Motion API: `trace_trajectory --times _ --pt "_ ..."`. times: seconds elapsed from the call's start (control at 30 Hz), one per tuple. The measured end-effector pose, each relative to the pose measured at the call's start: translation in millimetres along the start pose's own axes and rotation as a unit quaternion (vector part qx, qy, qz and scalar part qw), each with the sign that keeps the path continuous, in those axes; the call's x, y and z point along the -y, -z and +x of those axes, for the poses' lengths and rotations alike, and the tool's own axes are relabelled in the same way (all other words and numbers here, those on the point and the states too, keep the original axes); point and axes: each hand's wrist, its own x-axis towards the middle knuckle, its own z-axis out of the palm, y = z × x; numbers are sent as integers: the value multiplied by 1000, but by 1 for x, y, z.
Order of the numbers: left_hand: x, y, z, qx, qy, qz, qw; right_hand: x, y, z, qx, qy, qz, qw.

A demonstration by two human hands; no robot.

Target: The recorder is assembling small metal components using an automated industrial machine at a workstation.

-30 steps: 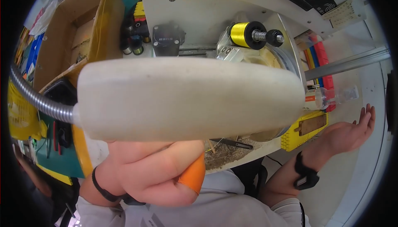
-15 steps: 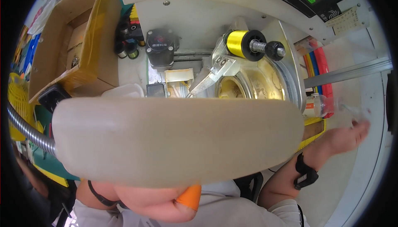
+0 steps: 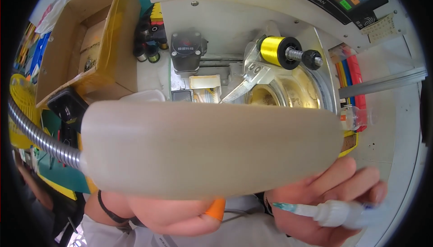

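Observation:
In my right hand (image 3: 336, 184), at the lower right, is a small squeeze bottle (image 3: 337, 213) with a white cap and a narrow nozzle tipped in teal. The nozzle points left, toward my other hand; the bottle's far end is blurred. My left hand (image 3: 176, 213) is low in the middle, with an orange finger cot (image 3: 215, 210) on one finger. A broad beige lamp head (image 3: 212, 150) covers most of the left fingers, so whatever they hold is hidden.
Behind the lamp stands a machine with a yellow wire spool (image 3: 273, 52) and a round metal bowl (image 3: 311, 87). An open cardboard box (image 3: 112, 73) is at the left, beside a flexible metal lamp neck (image 3: 40, 138). A clear container (image 3: 358, 117) stands at the right.
My right hand has come from the far right in toward the lower middle, where the squeeze bottle now shows plainly. The view has shifted slightly; my left hand looks much the same.

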Motion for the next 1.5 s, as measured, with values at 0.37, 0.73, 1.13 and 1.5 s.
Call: trace_trajectory --times 0.37,0.73,1.13,1.5 --pt "-29 0 -31 92 164 26 982 -22 -5 -11 130 224 -152 954" --pt "-23 -33 17 0 54 53 997 -31 1 3 173 244 -176 938" --pt "-2 -22 -6 -93 -73 78 990 -29 5 -5 188 237 -204 931" --pt "-5 -26 -3 -120 -76 97 985 -25 11 2 225 238 -189 926"
